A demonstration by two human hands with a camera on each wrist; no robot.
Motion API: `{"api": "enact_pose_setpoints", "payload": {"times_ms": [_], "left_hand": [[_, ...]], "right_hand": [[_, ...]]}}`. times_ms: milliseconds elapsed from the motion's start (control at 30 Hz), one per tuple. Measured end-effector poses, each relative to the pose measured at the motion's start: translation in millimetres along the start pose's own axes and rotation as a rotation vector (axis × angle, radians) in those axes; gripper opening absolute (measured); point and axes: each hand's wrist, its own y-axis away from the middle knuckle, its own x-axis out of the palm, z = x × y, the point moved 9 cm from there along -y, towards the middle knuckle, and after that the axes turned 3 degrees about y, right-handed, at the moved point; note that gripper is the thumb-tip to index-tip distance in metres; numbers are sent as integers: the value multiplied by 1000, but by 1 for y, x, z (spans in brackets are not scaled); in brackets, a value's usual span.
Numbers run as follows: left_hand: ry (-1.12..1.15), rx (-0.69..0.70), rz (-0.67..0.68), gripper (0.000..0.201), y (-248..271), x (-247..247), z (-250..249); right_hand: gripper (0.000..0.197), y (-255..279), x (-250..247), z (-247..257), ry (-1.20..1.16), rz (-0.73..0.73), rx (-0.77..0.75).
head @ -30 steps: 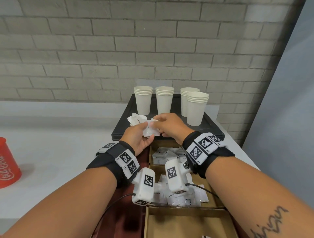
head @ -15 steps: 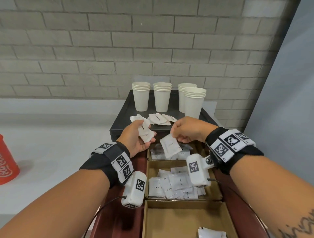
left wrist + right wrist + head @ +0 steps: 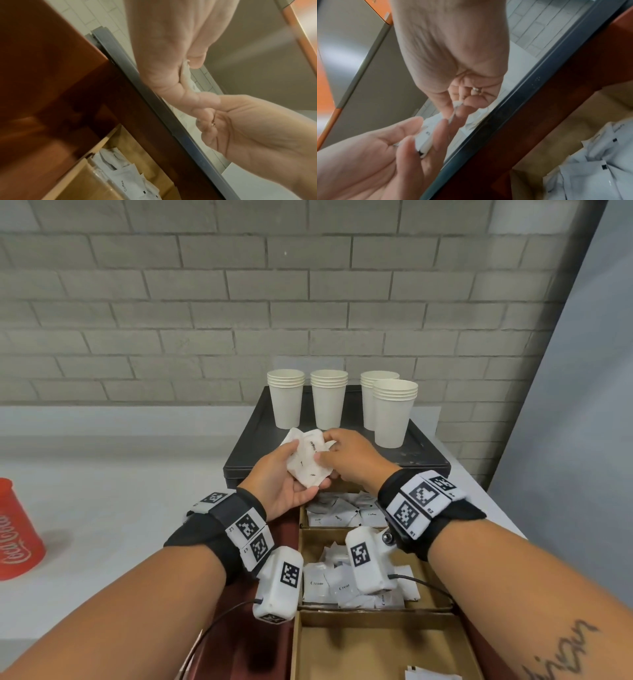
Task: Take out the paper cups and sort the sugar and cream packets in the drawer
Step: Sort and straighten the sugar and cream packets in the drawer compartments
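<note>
My left hand is palm up above the drawer's far end, its fingers curled round a bunch of white packets. My right hand pinches one packet at the top of that bunch; the right wrist view shows the pinched packet between thumb and fingers. Several stacks of white paper cups stand on the black tray behind the hands. In the open drawer, the far cardboard compartment holds coffee packets and the middle one holds cream packets.
The near cardboard compartment has one packet at its front edge. A red Coca-Cola cup stands on the white counter at far left. A brick wall runs behind, and a grey panel closes off the right.
Half a second ago my right hand held a single packet over the drawer's far compartment. It has since come back up to the bunch in my left hand and pinches another packet.
</note>
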Motion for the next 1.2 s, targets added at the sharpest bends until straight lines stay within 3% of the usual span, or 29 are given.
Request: {"api": "enact_pose_setpoints", "payload": {"times_ms": [167, 300, 400, 533, 633, 733, 767, 800, 833, 900, 933, 1033, 1167, 1200], "left_hand": [[5, 63, -110, 29, -3, -13, -7], [41, 116, -231, 32, -6, -27, -14], [36, 156, -273, 33, -9, -33, -21], [30, 147, -241, 28, -11, -26, -23], [6, 183, -337, 23, -12, -34, -32], [-109, 244, -511, 16, -10, -51, -48], [-135, 251, -546, 20, -10, -55, -52], [-160, 255, -575, 28, -10, -58, -56], [-189, 246, -581, 30, -11, -59, -57], [-286, 205, -564, 14, -12, -56, -59], [-338, 179, -552, 10, -13, -53, -58], [-460, 123, -503, 14, -17, -45, -58], [-520, 118, -556, 7, -16, -50, -64], [-545, 146, -570, 13, -15, -52, -66]], "right_hand": [[30, -17, -27, -16, -57, -203, 128], [33, -27, -25, -21, -7, -117, 240], [44, -21, -17, 1, 138, -87, 137], [39, -13, 8, 15, -48, 11, 54], [18, -18, -5, 10, -137, -151, 83], [22, -19, -26, 0, -195, -329, 176], [14, -18, -29, -2, -215, -349, 198], [12, -16, -29, -4, -239, -343, 243], [24, -12, -28, -2, -247, -301, 287], [36, -12, -21, -3, -146, -193, 294], [34, -11, -19, -5, -217, -192, 323], [31, -11, -27, 1, -110, -234, 236], [22, 3, -33, 22, -2, -167, 120], [22, 10, -34, 25, 83, -134, 109]]}}
